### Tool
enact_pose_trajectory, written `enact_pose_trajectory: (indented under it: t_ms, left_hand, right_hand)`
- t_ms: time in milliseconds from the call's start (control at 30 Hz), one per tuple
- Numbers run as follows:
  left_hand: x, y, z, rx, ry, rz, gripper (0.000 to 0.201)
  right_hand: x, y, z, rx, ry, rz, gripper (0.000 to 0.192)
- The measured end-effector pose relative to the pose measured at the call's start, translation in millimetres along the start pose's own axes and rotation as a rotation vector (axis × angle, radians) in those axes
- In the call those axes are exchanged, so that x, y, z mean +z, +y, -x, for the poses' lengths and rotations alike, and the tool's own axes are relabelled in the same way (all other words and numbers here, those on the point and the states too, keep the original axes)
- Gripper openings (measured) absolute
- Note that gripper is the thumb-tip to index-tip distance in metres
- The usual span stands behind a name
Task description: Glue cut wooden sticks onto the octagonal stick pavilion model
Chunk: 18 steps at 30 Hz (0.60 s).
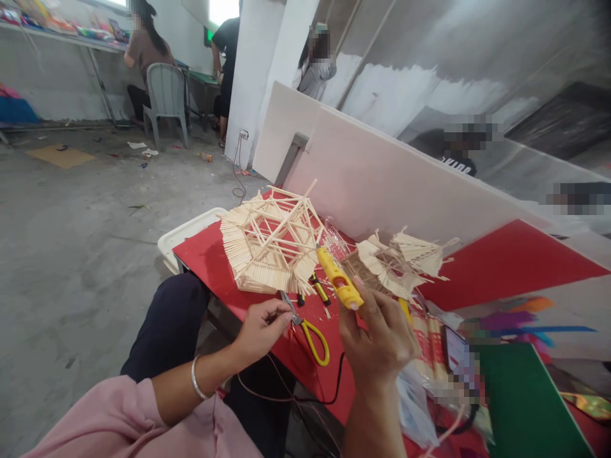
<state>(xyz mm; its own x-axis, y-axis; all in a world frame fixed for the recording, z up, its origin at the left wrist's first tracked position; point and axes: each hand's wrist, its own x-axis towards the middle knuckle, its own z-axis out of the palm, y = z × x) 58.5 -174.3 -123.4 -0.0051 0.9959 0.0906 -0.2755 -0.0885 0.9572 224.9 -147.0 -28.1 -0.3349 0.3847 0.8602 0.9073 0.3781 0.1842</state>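
The right hand (377,337) is gripping a yellow plastic glue gun (338,278), fingers wrapped around the handle end, with the nozzle pointing up and away towards the stick models. The gun is chunky, bright yellow with an orange bit on the side, and a dark cord (329,394) is trailing off under the wrist. The left hand (260,327) is sitting just left of it, fingers pinched together around something thin. I can't really tell what, maybe a single stick, it's too small to make out.

Right between the two hands, yellow-handled metal scissors (308,331) are lying on the red tabletop (210,261), nearly touching the left fingertips. Just beyond the hands a roof-shaped model of pale wooden sticks (267,245) is standing on the table, rows of sticks fanning out over an open lattice frame. A second, smaller stick model (401,261) is sitting off to the right of the gun's tip, looking more jumbled. Small yellow-and-black pliers (319,289) are lying just under the gun. Behind all of it a white foam board (382,184) is leaning, and a white plastic tray (184,238) is poking out past the far left edge of the table.
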Motion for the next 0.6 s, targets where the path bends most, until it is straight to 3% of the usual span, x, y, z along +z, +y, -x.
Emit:
enact_pose_trajectory:
  t_ms: [400,600]
  left_hand:
    - [-3.4,-0.3,0.4,-0.015,-0.006,0.002,0.023]
    - [-6.7,3.8,1.6,-0.013,0.014,-0.04,0.025]
  right_hand:
    - [-4.1,0.7,25.5,0.136,0.028,-0.147,0.051]
    - [5.1,-9.4,37.3,0.199,0.001,-0.192,0.044]
